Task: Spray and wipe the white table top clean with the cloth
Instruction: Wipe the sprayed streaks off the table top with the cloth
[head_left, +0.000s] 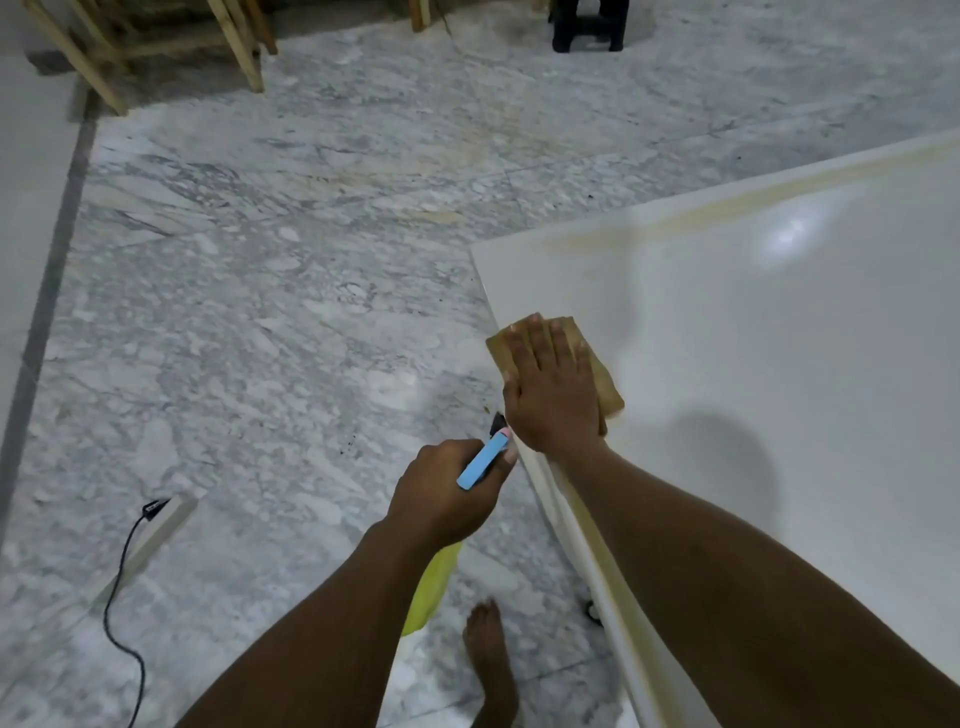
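The right hand (553, 389) lies flat, fingers straight and close together, pressing a folded tan cloth (609, 389) onto the glossy white table top (779, 364). The cloth shows past the fingertips and on the little-finger side, right at the table's edge. The left hand (441, 493) is curled round a yellow-green plastic spray bottle (428, 592), its blue trigger poking out past the fingers, held off the table just beside the right wrist. Wiping seems under way near one corner. A yellowish streak (727, 208) well beyond the fingertips, along the far edge, looks unwiped, so most of the surface probably remains.
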